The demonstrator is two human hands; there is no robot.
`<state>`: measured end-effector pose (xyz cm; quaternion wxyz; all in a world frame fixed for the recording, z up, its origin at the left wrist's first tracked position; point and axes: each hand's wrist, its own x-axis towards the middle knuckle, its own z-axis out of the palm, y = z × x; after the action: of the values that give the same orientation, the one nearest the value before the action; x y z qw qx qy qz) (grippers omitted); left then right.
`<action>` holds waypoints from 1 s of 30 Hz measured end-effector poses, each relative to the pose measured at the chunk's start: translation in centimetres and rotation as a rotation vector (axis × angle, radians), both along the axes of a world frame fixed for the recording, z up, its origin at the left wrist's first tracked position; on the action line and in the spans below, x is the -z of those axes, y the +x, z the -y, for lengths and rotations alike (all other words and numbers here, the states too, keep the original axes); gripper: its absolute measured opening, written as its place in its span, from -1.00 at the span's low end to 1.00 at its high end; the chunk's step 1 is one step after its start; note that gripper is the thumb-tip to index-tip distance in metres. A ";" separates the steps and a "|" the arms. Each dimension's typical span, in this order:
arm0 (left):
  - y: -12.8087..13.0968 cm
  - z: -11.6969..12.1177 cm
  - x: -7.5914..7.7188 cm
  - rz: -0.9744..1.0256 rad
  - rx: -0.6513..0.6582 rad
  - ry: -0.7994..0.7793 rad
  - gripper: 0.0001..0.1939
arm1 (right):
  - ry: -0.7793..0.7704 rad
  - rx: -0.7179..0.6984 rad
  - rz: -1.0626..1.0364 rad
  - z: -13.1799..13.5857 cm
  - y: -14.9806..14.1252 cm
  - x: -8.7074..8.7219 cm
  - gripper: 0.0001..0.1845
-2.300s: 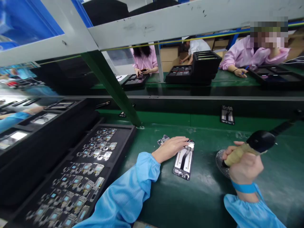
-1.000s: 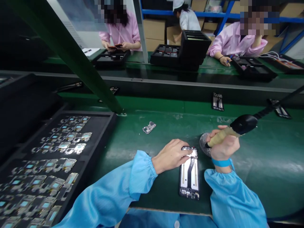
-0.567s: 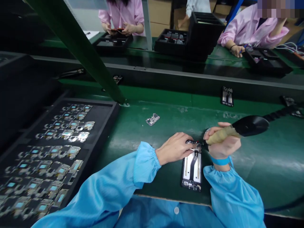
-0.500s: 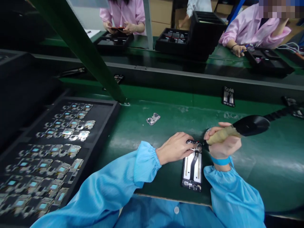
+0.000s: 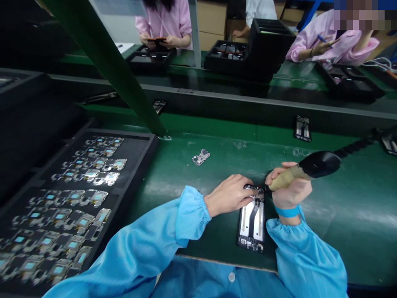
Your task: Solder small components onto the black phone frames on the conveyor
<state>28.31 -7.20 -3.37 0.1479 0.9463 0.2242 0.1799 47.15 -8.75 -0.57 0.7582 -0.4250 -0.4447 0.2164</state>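
An opened phone (image 5: 252,223) lies on the green bench in front of me, its silvery inside facing up and a dark ribbon cable running down it. My left hand (image 5: 231,192) grips its upper left end, with the fingertips over the top edge and partly hiding the circuit parts there. In my right hand (image 5: 288,188) is an electric screwdriver (image 5: 321,164), black with a yellowish wrapped grip and a coiled cord. Its dark front end is beside the phone's top right corner; the bit itself cannot be made out. A blue strap circles my right wrist.
A loose circuit board (image 5: 201,157) lies beyond my left hand. At left stands a black tray (image 5: 136,165) with rows of boards. Another phone (image 5: 302,128) rests by the back ledge. A green post (image 5: 124,82) slants across. Co-workers in pink sit opposite, near black boxes (image 5: 269,49).
Both my hands stay nearly in place at the phone, with the screwdriver shifted slightly left. The view has tilted a little. The co-worker at right has raised a hand holding a blue pen-like thing.
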 end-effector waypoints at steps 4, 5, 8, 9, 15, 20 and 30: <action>-0.1 0.1 -0.1 0.009 -0.003 0.011 -0.70 | 0.054 0.110 -0.034 -0.4 1.6 -0.6 -0.35; -0.2 0.1 -0.2 0.015 -0.003 0.011 -0.70 | 0.047 0.137 -0.025 -0.4 2.0 -0.6 -0.35; -0.4 0.1 -0.2 0.035 -0.009 0.004 -0.71 | -0.008 0.164 0.005 -0.7 2.4 -0.5 -0.36; -0.4 0.1 -0.2 0.039 -0.011 0.000 -0.71 | -0.020 0.157 0.008 -0.7 2.4 -0.5 -0.37; -0.6 0.1 0.0 0.056 -0.001 -0.001 -0.71 | -0.033 0.134 -0.017 -0.9 1.8 0.0 -0.35; -0.4 0.1 -0.4 0.033 -0.009 -0.062 -0.72 | -0.021 0.125 -0.032 -0.6 2.0 -0.5 -0.34; 0.1 -0.1 -0.7 0.010 -0.058 -0.165 -0.57 | 0.015 -0.117 -0.100 0.1 -2.8 -1.4 -0.29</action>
<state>28.45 -7.11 -2.66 0.2213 0.9231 0.2648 0.1695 44.39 -8.86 0.85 0.7687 -0.3812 -0.4320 0.2778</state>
